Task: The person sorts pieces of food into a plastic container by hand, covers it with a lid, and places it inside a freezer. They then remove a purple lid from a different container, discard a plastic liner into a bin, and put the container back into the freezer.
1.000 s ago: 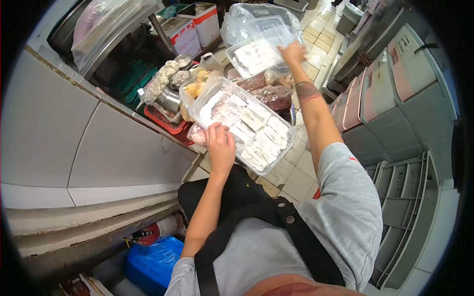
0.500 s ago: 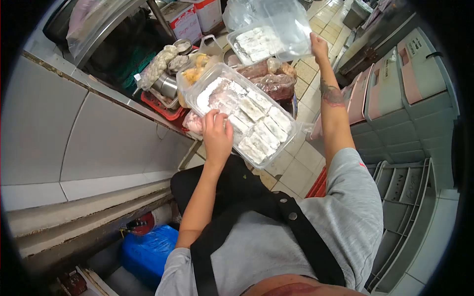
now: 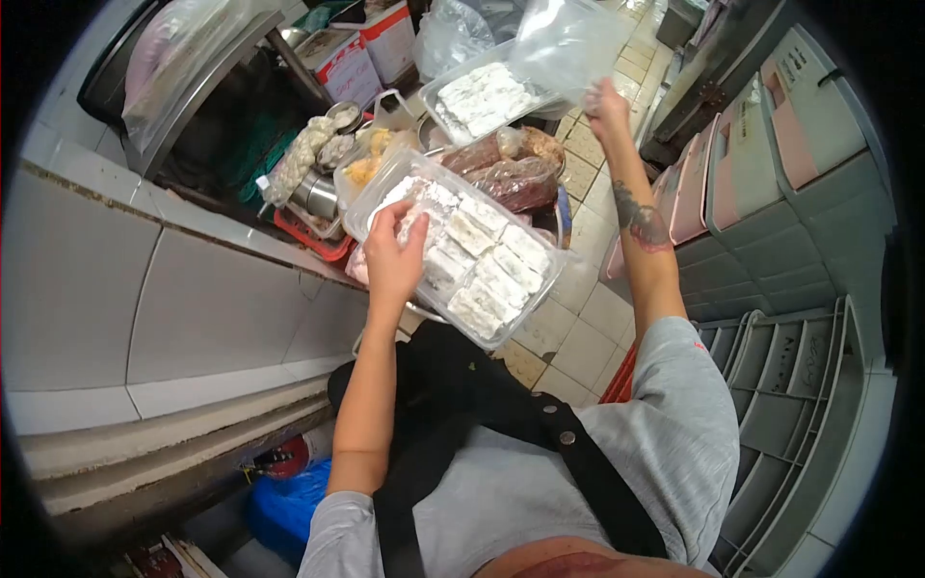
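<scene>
Tray [image 3: 482,255] under left hand [image 3: 390,260]; right hand [image 3: 607,106] grips lid [image 3: 564,43].

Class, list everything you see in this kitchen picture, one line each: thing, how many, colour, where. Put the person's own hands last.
near container: one, clear, full of white powdered blocks, centre
far container: one, clear, white blocks inside, top centre
lid: one, clear, raised above the far container
food bags: at least two, dark red, between the two containers
bag of balls: one, pale, left of the containers
tins: two, red and white, top
drawer units: several, pink and grey, right
blue bag: one, blue, bottom left
left hand: one, grips the near container's edge
right hand: one, holds the lid
</scene>
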### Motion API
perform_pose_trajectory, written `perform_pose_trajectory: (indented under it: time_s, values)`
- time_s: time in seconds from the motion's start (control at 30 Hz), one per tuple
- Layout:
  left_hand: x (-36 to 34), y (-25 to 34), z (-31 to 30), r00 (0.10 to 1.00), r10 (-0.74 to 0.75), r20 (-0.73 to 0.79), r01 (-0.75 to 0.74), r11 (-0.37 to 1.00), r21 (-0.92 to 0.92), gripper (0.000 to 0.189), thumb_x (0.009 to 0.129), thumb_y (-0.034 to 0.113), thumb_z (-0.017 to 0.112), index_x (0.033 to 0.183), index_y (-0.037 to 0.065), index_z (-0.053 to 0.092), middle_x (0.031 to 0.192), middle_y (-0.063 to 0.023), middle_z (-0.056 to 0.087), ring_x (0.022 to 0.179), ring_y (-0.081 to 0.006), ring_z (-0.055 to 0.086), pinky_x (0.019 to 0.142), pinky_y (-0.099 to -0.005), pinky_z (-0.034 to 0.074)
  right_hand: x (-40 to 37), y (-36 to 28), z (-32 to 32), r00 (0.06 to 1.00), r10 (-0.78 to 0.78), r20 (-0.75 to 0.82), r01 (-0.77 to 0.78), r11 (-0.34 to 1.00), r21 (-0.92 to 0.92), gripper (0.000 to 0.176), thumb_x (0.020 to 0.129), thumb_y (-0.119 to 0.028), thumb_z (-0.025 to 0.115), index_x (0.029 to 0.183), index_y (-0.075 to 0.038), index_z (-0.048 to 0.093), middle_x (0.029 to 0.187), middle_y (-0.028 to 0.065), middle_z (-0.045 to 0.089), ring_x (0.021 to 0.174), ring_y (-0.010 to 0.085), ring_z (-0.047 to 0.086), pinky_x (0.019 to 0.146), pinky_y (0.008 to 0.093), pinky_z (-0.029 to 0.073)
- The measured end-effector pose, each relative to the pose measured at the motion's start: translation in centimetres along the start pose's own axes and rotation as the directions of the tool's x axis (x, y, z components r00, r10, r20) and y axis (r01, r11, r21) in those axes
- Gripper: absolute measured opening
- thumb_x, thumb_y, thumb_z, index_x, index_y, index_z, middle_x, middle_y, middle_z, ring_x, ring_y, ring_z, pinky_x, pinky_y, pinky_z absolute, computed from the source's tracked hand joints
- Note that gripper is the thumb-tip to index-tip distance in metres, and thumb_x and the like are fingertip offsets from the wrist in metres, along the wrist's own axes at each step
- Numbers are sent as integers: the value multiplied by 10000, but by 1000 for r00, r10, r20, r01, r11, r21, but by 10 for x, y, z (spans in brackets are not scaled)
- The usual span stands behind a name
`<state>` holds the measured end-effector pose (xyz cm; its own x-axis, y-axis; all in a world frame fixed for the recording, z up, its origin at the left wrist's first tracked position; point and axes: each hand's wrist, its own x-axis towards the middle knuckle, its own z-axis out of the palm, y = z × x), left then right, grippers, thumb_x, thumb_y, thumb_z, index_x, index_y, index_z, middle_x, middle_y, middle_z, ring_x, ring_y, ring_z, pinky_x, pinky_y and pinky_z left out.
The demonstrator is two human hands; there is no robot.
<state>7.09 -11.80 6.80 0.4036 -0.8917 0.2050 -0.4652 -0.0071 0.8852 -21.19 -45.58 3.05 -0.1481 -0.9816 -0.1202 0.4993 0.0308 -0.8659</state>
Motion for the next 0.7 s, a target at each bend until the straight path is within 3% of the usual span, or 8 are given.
perform_pose_trajectory:
  time_s: [0.13, 0.23, 0.27, 0.4, 0.5, 0.57, 0.67, 0.7]
  values:
    - [48, -2, 25, 999, -26, -33, 15, 957, -289, 480, 893, 238, 619, 1229, -66, 460, 1171, -186, 565, 1044, -227, 567, 910, -333, 450, -60, 1, 62, 939, 75, 336, 34, 951, -307, 247, 929, -270, 541, 952, -31, 600, 687, 41, 546, 504, 97, 449, 422, 239, 368]
    - [83, -7, 26, 978, -208, 30, 171, 708, -685, 503, 891, 234, 626, 1251, -60, 433, 1147, -156, 571, 1010, -214, 574, 880, -332, 467, -118, 1, 111, 861, 255, 440, 57, 812, -581, 272, 920, -282, 552, 994, -32, 626, 700, 31, 565, 522, 107, 471, 457, 246, 409]
    - [90, -6, 27, 960, -274, 64, 215, 567, -795, 484, 891, 225, 627, 1239, -56, 444, 1141, -150, 572, 992, -209, 580, 862, -330, 476, -117, 27, 115, 808, 244, 537, 109, 833, -543, 356, 910, -361, 556, 979, -25, 650, 695, 29, 569, 600, 106, 510, 528, 237, 408]
    - [95, -28, 16, 969, -213, -121, 66, 701, -710, 248, 908, 106, 565, 1108, -32, 517, 1020, -102, 594, 869, -184, 603, 742, -312, 512, -101, 76, 131, 725, 222, 652, 105, 900, -423, 453, 918, -433, 526, 922, -6, 674, 797, 82, 652, 609, 163, 575, 563, 284, 466]
    - [84, -42, 7, 928, -271, -254, -5, 674, -739, 193, 930, 75, 502, 1081, -45, 512, 962, -100, 585, 871, -182, 593, 744, -315, 513, -26, 72, 128, 868, -79, 489, 465, 471, -749, 679, 798, -610, 580, 809, 62, 670, 750, 209, 655, 691, 334, 632, 634, 407, 493]
    - [77, -56, 4, 887, -289, -360, -64, 696, -715, 193, 940, 82, 486, 1082, -49, 493, 966, -108, 580, 868, -184, 589, 747, -317, 513, 21, 79, 113, 874, -336, 353, 451, 286, -845, 767, 667, -684, 657, 825, 67, 670, 886, 266, 653, 846, 387, 645, 726, 434, 504]
    - [69, -63, 7, 817, -275, -507, -145, 753, -642, 197, 953, 100, 470, 1083, -48, 463, 980, -124, 573, 861, -191, 586, 753, -325, 512, 35, 87, 100, 956, -162, 246, 267, 128, -955, 858, 571, -725, 696, 875, 76, 656, 980, 260, 648, 921, 373, 638, 786, 429, 503]
    - [66, -62, 9, 802, -254, -540, -171, 769, -616, 196, 956, 105, 467, 1083, -45, 455, 983, -128, 571, 858, -196, 586, 755, -328, 512, 36, 84, 103, 961, 55, 271, 270, 18, -963, 942, 513, -740, 717, 982, 73, 632, 1044, 234, 641, 986, 352, 624, 823, 422, 499]
